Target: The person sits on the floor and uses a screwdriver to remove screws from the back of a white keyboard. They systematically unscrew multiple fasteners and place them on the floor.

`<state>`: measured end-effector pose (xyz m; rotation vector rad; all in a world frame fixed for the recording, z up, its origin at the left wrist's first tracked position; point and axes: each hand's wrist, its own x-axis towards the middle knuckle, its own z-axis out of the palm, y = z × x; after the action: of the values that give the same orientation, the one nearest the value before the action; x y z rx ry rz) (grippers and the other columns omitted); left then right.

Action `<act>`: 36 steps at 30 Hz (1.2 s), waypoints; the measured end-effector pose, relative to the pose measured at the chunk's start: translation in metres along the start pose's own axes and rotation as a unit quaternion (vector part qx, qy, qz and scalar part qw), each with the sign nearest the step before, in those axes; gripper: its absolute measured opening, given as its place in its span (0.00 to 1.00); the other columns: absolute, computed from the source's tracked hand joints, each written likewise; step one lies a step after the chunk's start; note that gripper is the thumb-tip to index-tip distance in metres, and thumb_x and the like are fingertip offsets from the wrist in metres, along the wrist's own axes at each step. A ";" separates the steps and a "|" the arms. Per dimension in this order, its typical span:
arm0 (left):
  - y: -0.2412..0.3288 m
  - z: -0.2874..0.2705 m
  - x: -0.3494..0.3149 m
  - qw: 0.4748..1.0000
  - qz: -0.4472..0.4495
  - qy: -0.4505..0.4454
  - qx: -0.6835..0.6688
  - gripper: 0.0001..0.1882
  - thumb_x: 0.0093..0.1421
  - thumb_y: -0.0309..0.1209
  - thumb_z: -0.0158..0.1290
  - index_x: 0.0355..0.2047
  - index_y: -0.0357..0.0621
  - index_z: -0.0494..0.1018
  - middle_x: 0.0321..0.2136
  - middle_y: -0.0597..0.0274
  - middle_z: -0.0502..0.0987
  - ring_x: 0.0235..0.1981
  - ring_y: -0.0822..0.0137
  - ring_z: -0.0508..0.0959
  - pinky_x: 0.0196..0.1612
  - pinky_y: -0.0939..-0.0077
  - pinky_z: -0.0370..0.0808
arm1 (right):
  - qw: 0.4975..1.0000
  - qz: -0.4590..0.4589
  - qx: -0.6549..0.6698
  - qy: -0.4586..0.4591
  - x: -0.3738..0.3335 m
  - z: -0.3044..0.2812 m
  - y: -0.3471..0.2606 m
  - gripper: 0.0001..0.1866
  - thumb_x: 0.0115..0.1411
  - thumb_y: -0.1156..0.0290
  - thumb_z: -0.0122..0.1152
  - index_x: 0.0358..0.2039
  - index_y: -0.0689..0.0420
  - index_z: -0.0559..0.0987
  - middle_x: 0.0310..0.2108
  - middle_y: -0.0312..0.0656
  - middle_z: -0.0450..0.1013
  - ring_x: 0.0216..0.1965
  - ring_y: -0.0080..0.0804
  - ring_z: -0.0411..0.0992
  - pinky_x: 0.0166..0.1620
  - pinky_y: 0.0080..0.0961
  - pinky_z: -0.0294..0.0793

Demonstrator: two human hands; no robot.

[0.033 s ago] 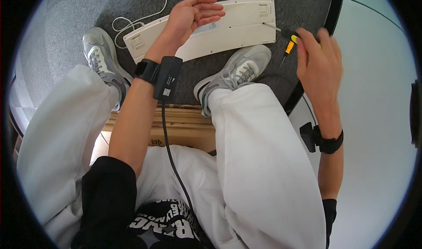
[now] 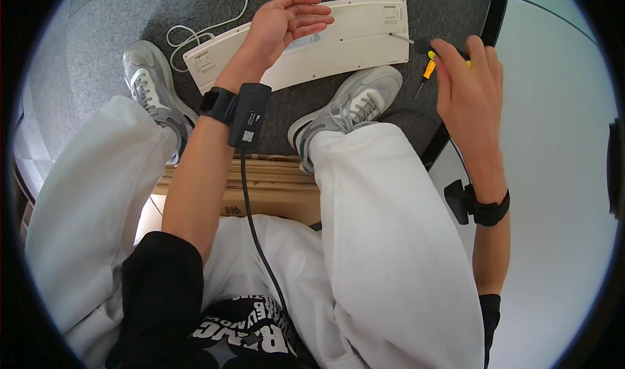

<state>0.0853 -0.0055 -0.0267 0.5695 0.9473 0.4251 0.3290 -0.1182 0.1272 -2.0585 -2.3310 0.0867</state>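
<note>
A curved white keyboard (image 2: 361, 43) lies with its underside up on the grey carpet, its screw holes and two folding feet showing. My left hand (image 2: 281, 28) is over its upper middle, fingers stretched out and holding nothing; I cannot tell whether it touches the case. My right hand (image 2: 470, 76) is closed round the dark handle of a screwdriver (image 2: 401, 38), partly hidden by my fingers. The metal shaft slants left, with its tip at the right end of the keyboard. Beside my right fingers lies a small yellow-handled screwdriver (image 2: 427, 70).
The keyboard's white cable (image 2: 189, 42) loops at its left end. My grey shoes (image 2: 364, 102) stand close to the keyboard's near edge. A pale glossy surface (image 2: 553, 173) with a dark edge runs along the right. Flat cardboard (image 2: 273, 180) lies below me, and black cables run from my wristbands.
The fingers of my right hand have shifted slightly left and up, turned about the screwdriver handle. My left hand and the keyboard stay in place.
</note>
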 end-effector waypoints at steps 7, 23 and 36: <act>0.005 -0.001 -0.001 1.000 -0.009 -0.001 0.002 0.29 0.55 0.11 0.29 0.56 0.29 0.65 0.53 0.39 0.74 0.54 0.49 0.78 0.59 0.66 0.79 | 0.985 0.056 0.136 -0.091 0.018 -0.013 -0.003 0.19 0.55 0.80 0.63 0.49 0.52 0.77 0.45 0.45 0.64 0.47 0.44 0.64 0.49 0.39 0.65; 0.002 -0.004 -0.001 1.000 -0.011 -0.010 0.000 0.26 0.61 0.12 0.28 0.57 0.31 0.66 0.53 0.41 0.74 0.54 0.51 0.79 0.58 0.68 0.79 | 0.965 0.211 0.051 -0.145 0.010 -0.012 -0.010 0.08 0.68 0.66 0.54 0.35 0.56 0.72 0.27 0.43 0.72 0.31 0.44 0.73 0.35 0.39 0.70; 0.003 -0.005 -0.001 1.000 -0.010 -0.017 0.007 0.28 0.58 0.11 0.28 0.57 0.32 0.67 0.53 0.41 0.74 0.53 0.51 0.79 0.58 0.67 0.79 | 0.946 0.238 0.200 -0.090 -0.014 -0.012 -0.003 0.16 0.61 0.76 0.62 0.50 0.58 0.72 0.46 0.48 0.69 0.50 0.46 0.70 0.51 0.40 0.71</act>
<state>0.0799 -0.0023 -0.0261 0.5777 0.9224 0.3906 0.3287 -0.1324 0.1400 -2.3984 -1.6441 0.7189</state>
